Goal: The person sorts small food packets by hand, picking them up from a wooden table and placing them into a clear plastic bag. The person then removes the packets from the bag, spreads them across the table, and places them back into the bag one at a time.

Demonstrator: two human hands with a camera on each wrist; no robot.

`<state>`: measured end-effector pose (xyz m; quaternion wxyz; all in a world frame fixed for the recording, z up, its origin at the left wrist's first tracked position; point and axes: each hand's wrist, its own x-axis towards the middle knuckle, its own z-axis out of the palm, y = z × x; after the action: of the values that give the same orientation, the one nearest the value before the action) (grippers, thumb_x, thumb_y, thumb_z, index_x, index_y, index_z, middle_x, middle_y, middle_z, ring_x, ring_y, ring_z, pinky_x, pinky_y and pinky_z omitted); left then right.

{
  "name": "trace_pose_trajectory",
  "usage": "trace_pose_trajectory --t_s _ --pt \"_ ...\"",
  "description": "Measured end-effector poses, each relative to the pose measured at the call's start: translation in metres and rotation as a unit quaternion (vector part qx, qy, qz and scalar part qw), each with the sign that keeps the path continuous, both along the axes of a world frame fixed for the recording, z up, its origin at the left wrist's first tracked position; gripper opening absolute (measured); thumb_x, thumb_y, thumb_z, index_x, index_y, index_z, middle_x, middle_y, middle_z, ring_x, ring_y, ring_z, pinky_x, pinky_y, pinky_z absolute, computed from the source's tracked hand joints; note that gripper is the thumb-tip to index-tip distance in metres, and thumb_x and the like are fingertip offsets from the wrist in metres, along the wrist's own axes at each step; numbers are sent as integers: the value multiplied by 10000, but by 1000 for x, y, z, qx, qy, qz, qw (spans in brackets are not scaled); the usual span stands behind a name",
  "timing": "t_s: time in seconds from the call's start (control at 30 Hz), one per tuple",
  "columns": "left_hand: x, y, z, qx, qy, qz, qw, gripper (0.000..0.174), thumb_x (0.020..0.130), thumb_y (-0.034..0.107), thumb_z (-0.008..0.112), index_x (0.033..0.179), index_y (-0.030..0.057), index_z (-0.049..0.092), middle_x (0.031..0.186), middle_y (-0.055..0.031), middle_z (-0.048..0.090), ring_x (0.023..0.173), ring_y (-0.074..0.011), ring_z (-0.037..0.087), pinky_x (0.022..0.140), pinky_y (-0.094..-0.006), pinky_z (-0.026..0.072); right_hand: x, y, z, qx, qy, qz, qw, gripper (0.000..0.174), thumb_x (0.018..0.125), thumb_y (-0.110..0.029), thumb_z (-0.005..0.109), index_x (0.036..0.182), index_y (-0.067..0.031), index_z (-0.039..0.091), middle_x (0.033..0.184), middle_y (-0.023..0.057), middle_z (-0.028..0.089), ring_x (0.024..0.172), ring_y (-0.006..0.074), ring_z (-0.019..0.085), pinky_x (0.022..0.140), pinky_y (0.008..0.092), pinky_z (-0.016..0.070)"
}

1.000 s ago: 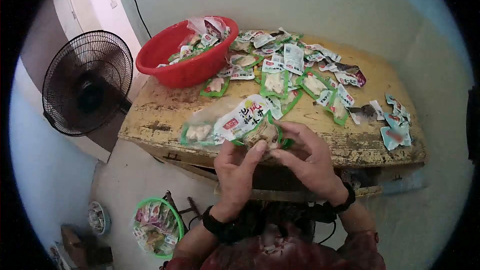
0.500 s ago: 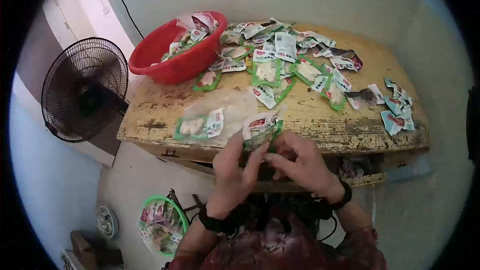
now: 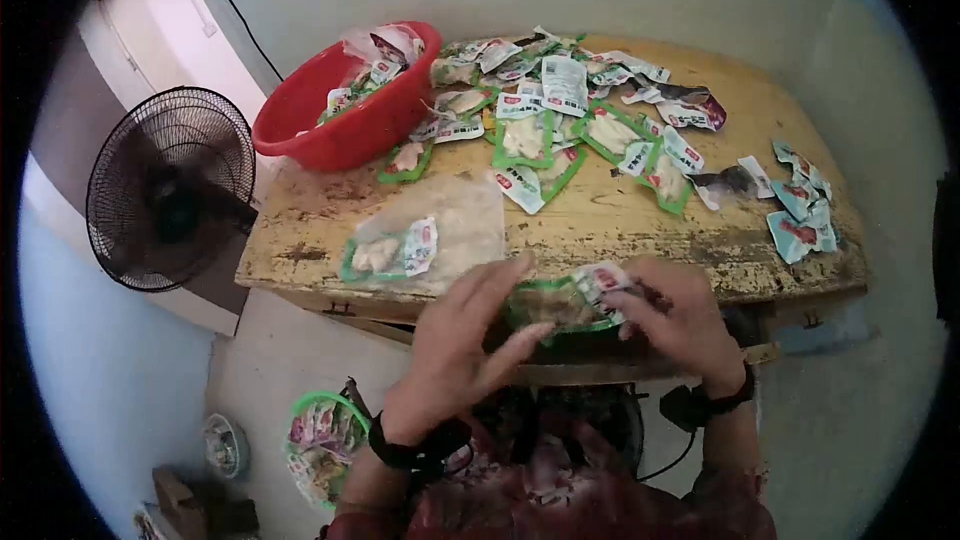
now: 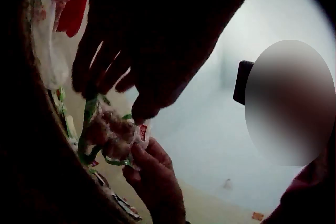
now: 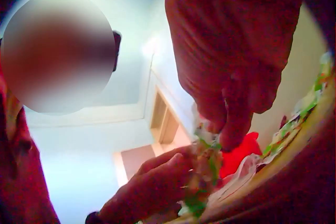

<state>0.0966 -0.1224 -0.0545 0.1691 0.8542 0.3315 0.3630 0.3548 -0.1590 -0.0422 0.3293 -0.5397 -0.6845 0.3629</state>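
My right hand (image 3: 685,325) pinches the white printed end of a green-edged snack packet (image 3: 560,305) over the table's front edge. Through the clear side of the packet (image 4: 107,134), pale lumpy food shows in the left wrist view. My left hand (image 3: 455,355) is at the packet's other end, thumb and fingers spread apart with the packet's edge between them. A clear plastic bag (image 3: 465,215) lies flat on the table just beyond the left hand. On its left part is another green-edged packet (image 3: 375,256).
Several similar packets (image 3: 525,138) are strewn across the back of the worn yellow table (image 3: 640,235). A red basin (image 3: 345,135) with packets stands at the back left. Blue torn wrappers (image 3: 800,205) lie at the right. On the floor are a green-rimmed basket (image 3: 300,405) and a fan (image 3: 170,190).
Both hands gripped the packet earlier. It has turned so its white end points right, held by the right hand, while the left fingers have spread. Both hands have moved apart.
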Motion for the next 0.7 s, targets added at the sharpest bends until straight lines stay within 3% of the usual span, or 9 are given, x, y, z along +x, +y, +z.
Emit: trace_pose_trajectory --t_s 0.03,0.13,0.17,0.27,0.37,0.5,0.7 --pt "-1 3 -5 16 -18 65 998 549 828 191 815 1292 18 577 1158 -185 647 990 -336 654 865 -419 537 11 7 -26 131 2 -27 991 225 954 -104 652 1153 0 641 912 107 689 711 170 683 598 328 545" --pt "1 15 -4 116 48 176 976 512 803 234 834 1212 28 604 1029 -164 632 909 -336 629 796 -437 531 12 13 -22 31 252 -130 959 190 972 -97 630 1127 14 637 906 88 689 675 136 666 569 281 540" --pt "5 19 -1 159 70 176 969 476 807 257 829 1165 36 608 967 -155 605 876 -335 616 739 -431 523 16 17 -23 27 238 -135 961 192 985 -95 606 1139 18 613 926 78 689 609 115 620 525 265 517" --pt "9 29 -11 158 150 189 958 431 826 265 811 1145 44 622 950 -139 605 842 -325 615 701 -416 516 20 19 -27 -11 273 -142 952 198 961 -73 617 1145 2 609 946 46 686 599 57 557 432 223 447" --pt "0 41 -31 84 144 203 965 301 869 228 771 1069 35 654 917 -121 617 800 -303 618 700 -401 509 17 22 -37 7 268 -147 952 191 983 -77 602 1148 12 565 893 74 695 468 64 485 394 234 402" --pt "-10 39 -24 -57 -40 169 983 91 931 82 678 972 1 682 866 -96 630 754 -214 620 695 -326 491 11 23 -38 -16 285 -123 950 190 981 -91 615 1147 -7 573 874 58 712 461 29 460 381 205 370" --pt "-9 23 -10 -5 -67 180 981 69 921 35 679 984 6 687 850 -104 619 687 -190 603 624 -307 490 -13 35 -23 -37 305 -81 948 231 978 -99 612 1189 -16 571 910 37 702 475 -4 409 387 168 313"
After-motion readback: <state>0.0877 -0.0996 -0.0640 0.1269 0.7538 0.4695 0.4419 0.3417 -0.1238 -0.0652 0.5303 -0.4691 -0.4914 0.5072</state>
